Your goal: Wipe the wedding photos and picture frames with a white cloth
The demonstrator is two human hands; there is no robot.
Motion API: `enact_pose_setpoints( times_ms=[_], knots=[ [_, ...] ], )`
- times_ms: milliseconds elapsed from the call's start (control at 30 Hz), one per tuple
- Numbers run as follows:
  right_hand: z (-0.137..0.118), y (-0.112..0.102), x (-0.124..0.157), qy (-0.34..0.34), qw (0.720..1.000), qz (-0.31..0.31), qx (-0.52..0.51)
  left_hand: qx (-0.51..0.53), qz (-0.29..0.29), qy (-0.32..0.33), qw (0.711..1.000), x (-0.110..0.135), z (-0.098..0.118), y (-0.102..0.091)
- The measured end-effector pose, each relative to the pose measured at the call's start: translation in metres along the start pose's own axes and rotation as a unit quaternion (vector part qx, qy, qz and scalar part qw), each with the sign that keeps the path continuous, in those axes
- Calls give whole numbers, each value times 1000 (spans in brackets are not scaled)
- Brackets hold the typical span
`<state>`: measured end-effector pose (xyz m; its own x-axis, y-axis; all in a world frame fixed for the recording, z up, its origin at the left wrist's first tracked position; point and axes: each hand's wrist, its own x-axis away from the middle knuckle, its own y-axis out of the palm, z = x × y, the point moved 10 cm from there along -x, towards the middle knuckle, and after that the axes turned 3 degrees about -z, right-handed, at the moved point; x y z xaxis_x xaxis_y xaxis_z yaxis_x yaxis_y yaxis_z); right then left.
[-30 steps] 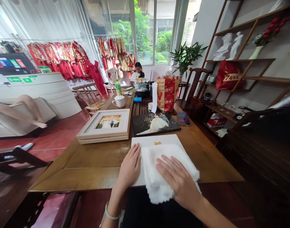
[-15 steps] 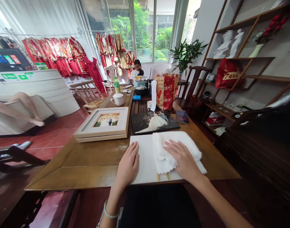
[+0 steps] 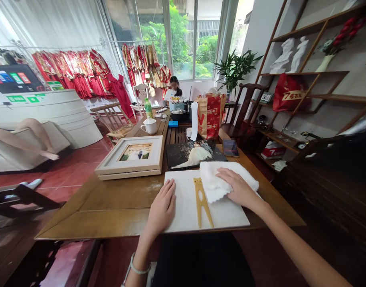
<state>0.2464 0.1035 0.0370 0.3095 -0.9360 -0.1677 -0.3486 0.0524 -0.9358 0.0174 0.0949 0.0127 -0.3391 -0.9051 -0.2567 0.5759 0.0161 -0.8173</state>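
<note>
A white board (image 3: 187, 207) lies flat at the near edge of the wooden table (image 3: 117, 203). A narrow yellow-brown stand (image 3: 202, 201) is fixed down its middle. My left hand (image 3: 161, 207) lies flat and open on the board's left edge, a pale bracelet on its wrist. My right hand (image 3: 238, 187) presses a folded white cloth (image 3: 221, 181) against the board's far right corner, fingers stretched flat over it.
Beyond the board lie a dark photo print (image 3: 193, 153) and a stacked white picture frame (image 3: 131, 155). Farther along are a phone (image 3: 230, 147), a white mug (image 3: 149, 126), a red gift bag (image 3: 211, 113) and a seated person (image 3: 173, 91). Shelves (image 3: 293, 79) line the right wall.
My right hand slid the cloth from the board's near edge away to its far right corner, uncovering the yellow-brown stand. My left hand stayed on the board's left edge.
</note>
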Motion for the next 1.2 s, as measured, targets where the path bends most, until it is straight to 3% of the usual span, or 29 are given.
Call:
enact_pose_setpoints(
  times_ms=[133, 233, 500, 600, 700, 800, 1067, 1200],
  knots=[
    [6, 3, -32, 4, 1000, -5, -7, -12, -3, -7, 1000, 1, 0, 1],
    [-5, 9, -24, 10, 1000, -13, -7, -12, 4, -5, 1000, 1, 1, 0],
    [-66, 11, 81, -32, 997, -63, 8, -2, 9, -7, 1000, 1, 4, -2],
    [-74, 6, 114, -32, 995, -92, -9, -1, 1, -12, 1000, 1, 4, -1],
    [-68, 2, 122, -24, 993, -112, -36, 0, 3, -13, 1000, 1, 3, -1],
    [-53, 1, 100, -8, 993, -106, -49, 3, 7, -9, 1000, 1, 2, -2],
    [-17, 4, -12, 6, 999, -31, 0, 1, 10, 2, 1000, 1, 2, -1],
    [-19, 7, -17, 6, 1000, -27, 14, -6, 13, -1, 1000, 1, 2, -2]
  ],
)
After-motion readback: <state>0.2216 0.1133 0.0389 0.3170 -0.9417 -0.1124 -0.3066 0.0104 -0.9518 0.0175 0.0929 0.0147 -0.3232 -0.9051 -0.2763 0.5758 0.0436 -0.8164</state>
